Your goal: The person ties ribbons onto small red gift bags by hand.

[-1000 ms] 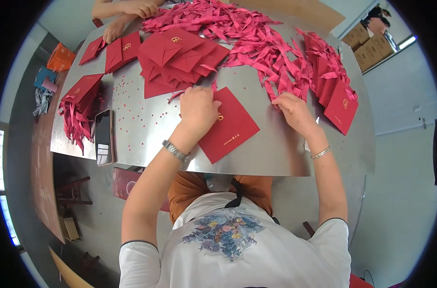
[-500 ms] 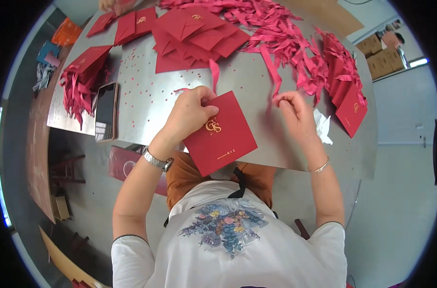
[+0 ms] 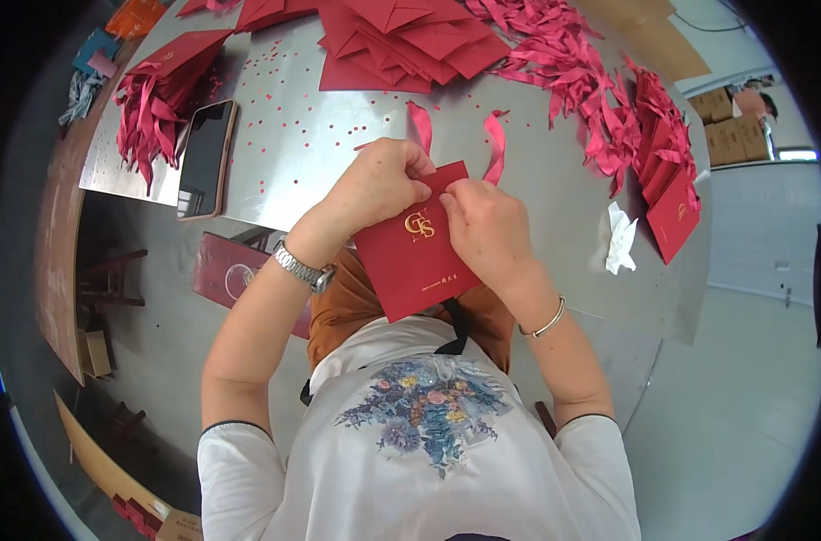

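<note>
White floral-print tee (image 3: 410, 451), orange trousers perhaps, steel watch (image 3: 304, 269), bangle (image 3: 546, 320).

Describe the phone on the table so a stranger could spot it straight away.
Start at the metal table and go to its left end, near the edge closest to the person. There, just right of a heap of pink ribbons, lies the phone, flat with its screen up. It is the only dark, glossy slab among red envelopes and pink ribbon.
</note>
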{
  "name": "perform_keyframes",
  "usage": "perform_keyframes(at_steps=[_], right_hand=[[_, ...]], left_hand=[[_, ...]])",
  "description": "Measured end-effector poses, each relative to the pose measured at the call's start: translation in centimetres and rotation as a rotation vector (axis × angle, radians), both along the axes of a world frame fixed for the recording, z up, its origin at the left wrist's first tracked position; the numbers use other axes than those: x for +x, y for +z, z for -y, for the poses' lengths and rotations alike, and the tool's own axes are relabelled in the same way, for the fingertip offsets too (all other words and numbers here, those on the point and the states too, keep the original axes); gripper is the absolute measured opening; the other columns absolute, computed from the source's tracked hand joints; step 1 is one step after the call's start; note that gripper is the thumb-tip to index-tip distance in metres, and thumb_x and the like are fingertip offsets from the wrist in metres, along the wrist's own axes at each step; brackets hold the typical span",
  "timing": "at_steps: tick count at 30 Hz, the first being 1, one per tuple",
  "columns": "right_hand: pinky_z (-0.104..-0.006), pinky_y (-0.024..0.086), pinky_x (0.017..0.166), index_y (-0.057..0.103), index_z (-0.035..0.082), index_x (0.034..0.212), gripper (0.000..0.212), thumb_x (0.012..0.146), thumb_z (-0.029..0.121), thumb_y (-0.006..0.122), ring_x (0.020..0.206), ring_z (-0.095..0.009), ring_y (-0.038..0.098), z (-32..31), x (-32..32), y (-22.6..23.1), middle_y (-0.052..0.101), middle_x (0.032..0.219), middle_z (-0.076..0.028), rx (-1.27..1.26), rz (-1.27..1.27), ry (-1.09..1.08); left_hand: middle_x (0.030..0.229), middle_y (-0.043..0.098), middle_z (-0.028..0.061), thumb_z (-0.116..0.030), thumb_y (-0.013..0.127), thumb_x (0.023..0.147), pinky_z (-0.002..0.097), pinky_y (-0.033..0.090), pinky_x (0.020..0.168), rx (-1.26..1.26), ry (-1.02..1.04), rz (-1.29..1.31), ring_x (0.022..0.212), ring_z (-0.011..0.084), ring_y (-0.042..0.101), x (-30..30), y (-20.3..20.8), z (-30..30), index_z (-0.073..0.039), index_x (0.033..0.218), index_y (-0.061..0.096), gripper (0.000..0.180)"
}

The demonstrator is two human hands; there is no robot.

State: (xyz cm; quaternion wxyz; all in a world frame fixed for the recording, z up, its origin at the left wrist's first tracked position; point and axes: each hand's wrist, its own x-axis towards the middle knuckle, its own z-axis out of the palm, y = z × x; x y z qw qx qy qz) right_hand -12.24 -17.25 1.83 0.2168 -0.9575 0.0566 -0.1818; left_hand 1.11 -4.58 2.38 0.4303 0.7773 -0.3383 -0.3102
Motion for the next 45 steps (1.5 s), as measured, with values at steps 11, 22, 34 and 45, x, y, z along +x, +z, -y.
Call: perform_keyframes(at_steps=[11, 22, 34, 45], right_hand=[[-0.0456, 0.053, 0.062, 0.066, 0.001, 0.077, 0.016, 0.08, 0.017, 0.064, 0.07, -0.037, 0.066, 0.4, 2.4, 1.4, 0.066, 0.077, -0.02, -0.103, -0.349, 0.0], [-0.0468, 0.055, 0.068, 0.07, 0.001, 0.079, 0.016, 0.076, 0.014, 0.061, 0.074, -0.039, 0.067, -1.4, 4.2, 4.1, 0.067, 0.077, -0.02, -0.228, -0.472, 0.004], [-0.0467, 0.053, 0.067, 0.064, -0.001, 0.088, 0.015, 0.08, 0.011, 0.066, 0.074, -0.04, 0.066, -0.6, 3.5, 2.4, 0.066, 0.076, -0.021, -0.079, -0.25, -0.024], [-0.0399, 0.053, 0.066, 0.057, 0.001, 0.093, 0.026, 0.077, 0.012, 0.075, 0.073, -0.032, 0.067, -0.1, 1.2, 0.6, 0.068, 0.079, -0.014, 0.347, -0.109, 0.033]], left_hand=[[0.084, 0.069, 0.0165, -0.003, 0.066, 0.076, 0.0346, 0.052, 0.073, -0.054, 0.037, 0.102, 0.079, 0.0268, 0.067, -1.0, -1.2, -0.1, 0.003, 0.092, 0.067, 0.018], [0.081, 0.069, 0.0185, -0.002, 0.061, 0.075, 0.0374, 0.052, 0.071, -0.076, 0.064, 0.31, 0.078, 0.0311, 0.068, -1.6, -0.1, -0.8, 0.003, 0.093, 0.067, 0.019], [0.085, 0.068, 0.0221, -0.004, 0.06, 0.076, 0.0398, 0.053, 0.074, -0.289, 0.078, 0.165, 0.083, 0.0356, 0.067, -1.0, -0.7, -1.4, 0.004, 0.087, 0.068, 0.015], [0.084, 0.069, 0.0169, -0.005, 0.063, 0.08, 0.0361, 0.053, 0.074, -0.251, -0.077, 0.074, 0.08, 0.0296, 0.068, 0.0, -0.7, -1.8, -0.001, 0.089, 0.069, 0.012]])
